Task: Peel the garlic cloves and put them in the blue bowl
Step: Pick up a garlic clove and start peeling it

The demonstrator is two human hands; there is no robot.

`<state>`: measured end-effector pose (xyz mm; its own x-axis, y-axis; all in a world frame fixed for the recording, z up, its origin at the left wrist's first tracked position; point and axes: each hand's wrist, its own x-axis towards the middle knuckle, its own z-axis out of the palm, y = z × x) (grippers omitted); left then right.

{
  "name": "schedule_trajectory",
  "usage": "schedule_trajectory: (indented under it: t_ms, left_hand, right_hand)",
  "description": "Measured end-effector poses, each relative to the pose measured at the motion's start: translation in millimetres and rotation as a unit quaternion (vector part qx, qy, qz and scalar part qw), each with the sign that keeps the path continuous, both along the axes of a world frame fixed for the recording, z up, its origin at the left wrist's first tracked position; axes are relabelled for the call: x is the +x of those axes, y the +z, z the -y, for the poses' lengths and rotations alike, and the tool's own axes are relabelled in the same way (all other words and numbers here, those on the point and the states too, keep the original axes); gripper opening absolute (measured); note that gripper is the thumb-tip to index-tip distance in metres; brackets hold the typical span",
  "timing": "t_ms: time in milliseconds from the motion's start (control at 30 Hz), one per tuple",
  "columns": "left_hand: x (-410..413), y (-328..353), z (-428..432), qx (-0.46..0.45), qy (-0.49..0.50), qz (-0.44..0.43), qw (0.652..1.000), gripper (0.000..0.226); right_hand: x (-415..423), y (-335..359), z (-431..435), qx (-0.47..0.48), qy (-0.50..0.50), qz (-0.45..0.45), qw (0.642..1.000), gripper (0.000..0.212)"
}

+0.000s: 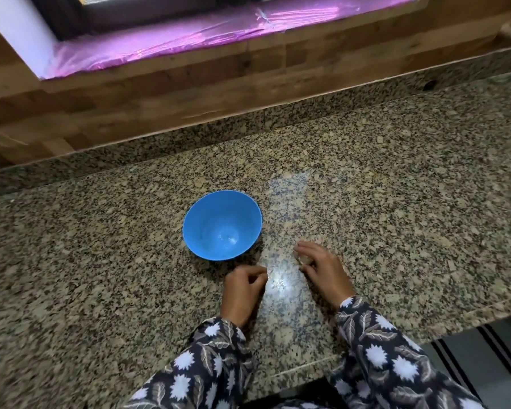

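Head view: a speckled granite surface (396, 178) runs to a wood-plank wall (165, 93). Above the wall is a window sill lined with shiny purple sheet (171, 42). A striped mat (466, 361) lies on the floor at lower right. The blue bowl (196, 219) stands upright on the surface, just beyond the left hand (244, 286). That hand's grip is curled, thumb against fingertips; whether it pinches anything cannot be told. The right hand (325, 268), near the bowl, curls its grip round a small pale garlic clove (304, 257), blurred.
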<state>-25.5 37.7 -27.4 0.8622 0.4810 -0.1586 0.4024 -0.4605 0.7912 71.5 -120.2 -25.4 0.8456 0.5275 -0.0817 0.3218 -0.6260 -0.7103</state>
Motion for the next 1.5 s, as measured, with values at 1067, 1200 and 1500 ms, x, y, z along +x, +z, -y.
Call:
schedule_trajectory:
  t_ms: [1067, 1200, 1500]
  left_hand:
    - [5, 17, -10, 0.012, -0.067, -0.173, 0.983, 0.011]
    - [-2, 17, -7, 0.029, -0.064, -0.169, 0.983, 0.005]
    - [-33, 23, -11, -0.529, 0.122, -0.054, 0.838, 0.016]
  right_hand:
    - [-72, -36, -14, -0.072, 0.144, 0.139, 0.977, 0.052]
    - [-70, -34, -12, -0.046, 0.149, 0.109, 0.982, 0.05]
    - [-64, -13, -22, 0.208, 0.06, -0.095, 0.972, 0.028]
